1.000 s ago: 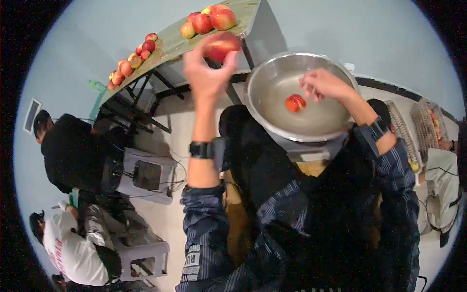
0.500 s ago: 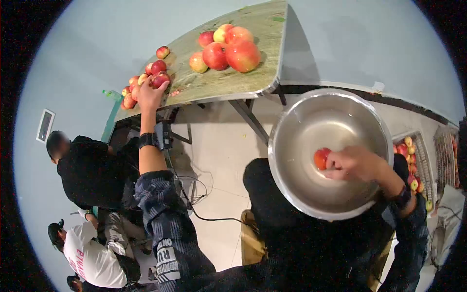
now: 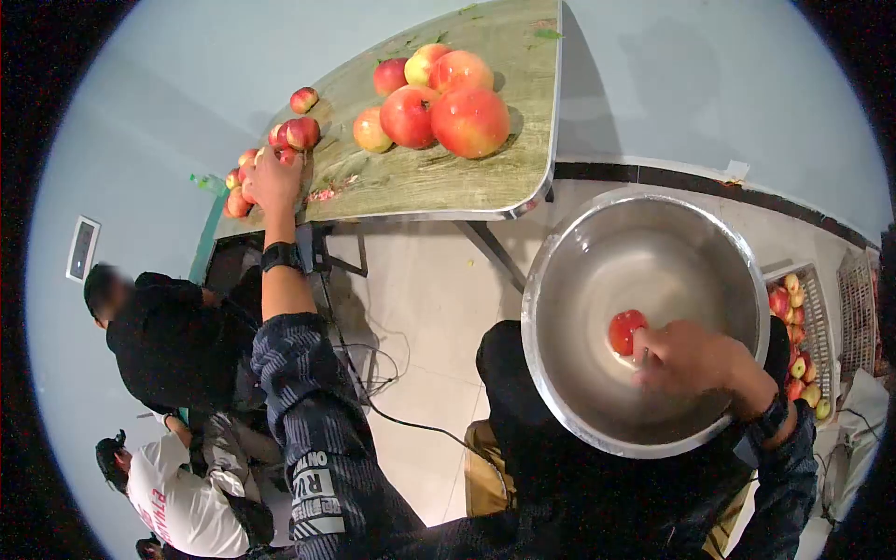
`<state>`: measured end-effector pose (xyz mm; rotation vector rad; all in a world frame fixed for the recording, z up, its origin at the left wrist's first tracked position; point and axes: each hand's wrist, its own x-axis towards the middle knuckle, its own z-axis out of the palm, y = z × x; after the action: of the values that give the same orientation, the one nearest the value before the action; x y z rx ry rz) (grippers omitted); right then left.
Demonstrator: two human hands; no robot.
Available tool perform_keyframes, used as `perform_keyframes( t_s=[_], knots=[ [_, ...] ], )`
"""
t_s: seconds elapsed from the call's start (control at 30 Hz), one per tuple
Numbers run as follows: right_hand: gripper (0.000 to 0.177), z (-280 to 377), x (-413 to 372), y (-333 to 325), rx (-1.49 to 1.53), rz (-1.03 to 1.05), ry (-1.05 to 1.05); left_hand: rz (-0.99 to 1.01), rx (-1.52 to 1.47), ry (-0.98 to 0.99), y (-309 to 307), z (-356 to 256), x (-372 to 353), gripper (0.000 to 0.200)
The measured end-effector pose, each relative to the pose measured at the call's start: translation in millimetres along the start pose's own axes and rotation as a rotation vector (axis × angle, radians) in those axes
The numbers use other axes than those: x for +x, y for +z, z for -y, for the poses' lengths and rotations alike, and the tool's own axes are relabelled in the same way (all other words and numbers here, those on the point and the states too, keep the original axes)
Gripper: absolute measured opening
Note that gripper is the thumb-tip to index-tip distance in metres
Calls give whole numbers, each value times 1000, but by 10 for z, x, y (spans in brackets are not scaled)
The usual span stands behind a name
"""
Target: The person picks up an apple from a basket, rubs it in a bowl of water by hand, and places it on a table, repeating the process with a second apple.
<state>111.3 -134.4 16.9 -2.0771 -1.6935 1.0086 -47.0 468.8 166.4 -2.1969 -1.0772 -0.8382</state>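
My left hand [image 3: 273, 182] reaches to the far left end of the table, its fingers closed round a red apple [image 3: 287, 157] that they partly cover. Other apples [image 3: 303, 133] lie against it. My right hand [image 3: 686, 359] is inside the large metal basin [image 3: 553, 373], blurred by motion. Its bent fingertips are at the right edge of a wet red apple [image 3: 627, 331]; whether they grip it is unclear.
Several larger apples [image 3: 471, 121] stand on the green table [image 3: 373, 191]. Right of the basin are a crate of apples [image 3: 821, 322] and a wire basket [image 3: 857, 317]. Two people [image 3: 177, 341] sit at the left. A black cable [image 3: 411, 422] crosses the floor.
My left hand has moved slightly left and down with the apple. The table, basin and apples appear shifted as the view moved. My right hand has stayed beside the apple in the basin.
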Motion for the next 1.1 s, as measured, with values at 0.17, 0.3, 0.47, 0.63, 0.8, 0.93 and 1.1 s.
perform_keyframes(
  t_s=[0.17, 0.3, 0.47, 0.63, 0.8, 0.93, 1.1],
  knots=[
    [33, -129, -14, 104, 33, -113, -84, -58, -105, 47, -173, -12, -85, 34],
    [33, 22, -4, 34, 100, -77, -82, -108, -391, 198, -615, -166, -141, 24],
    [34, -203, 57, 157, 199, -67, -256, -416, -538, 432, -1644, -743, -515, 21],
    [32, -142, 69, 338, 553, -8, -107, -526, -683, 844, -2493, -1435, -1101, 18],
    [15, 468, -328, 482, 99, -265, -2, -317, -993, 1018, -2623, -2095, -2015, 15],
    [8, 653, -524, 585, -258, -394, 106, 80, -1165, 1209, -1604, -2877, -2636, 46],
    [10, 709, -560, 512, -384, -544, 25, 958, -1020, 1080, -1294, -3205, -3080, 52]
  ],
)
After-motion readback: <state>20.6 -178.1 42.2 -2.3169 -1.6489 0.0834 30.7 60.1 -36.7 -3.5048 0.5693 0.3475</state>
